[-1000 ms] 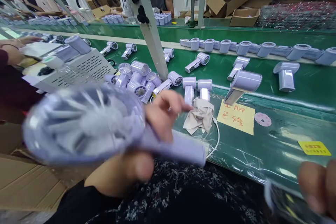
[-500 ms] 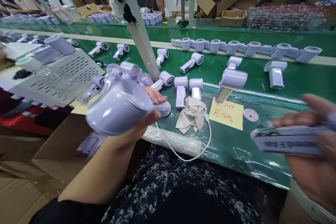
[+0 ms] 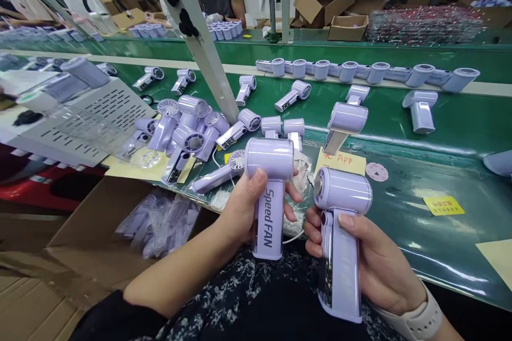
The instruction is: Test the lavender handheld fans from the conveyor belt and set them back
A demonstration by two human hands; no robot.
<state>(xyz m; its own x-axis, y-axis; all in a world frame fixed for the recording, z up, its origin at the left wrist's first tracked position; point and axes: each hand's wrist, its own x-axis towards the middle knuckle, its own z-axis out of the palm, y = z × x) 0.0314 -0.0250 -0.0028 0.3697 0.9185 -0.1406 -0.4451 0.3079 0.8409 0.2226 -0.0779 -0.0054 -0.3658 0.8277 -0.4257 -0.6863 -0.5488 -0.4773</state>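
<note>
Both fans now upright: left hand [image 3: 240,208] fingers clasp Speed FAN [image 3: 269,197], right hand [image 3: 376,261] fingers clasp second fan [image 3: 340,234]

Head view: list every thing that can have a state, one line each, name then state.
left hand: closed around the handle of the Speed FAN fan
Speed FAN fan: held upright, lettering toward the camera
right hand: closed around the handle of the second fan
second fan: held upright, head to the left
cardboard box: open, bagged fans inside
fan pile: lying jumbled on the green table
</note>
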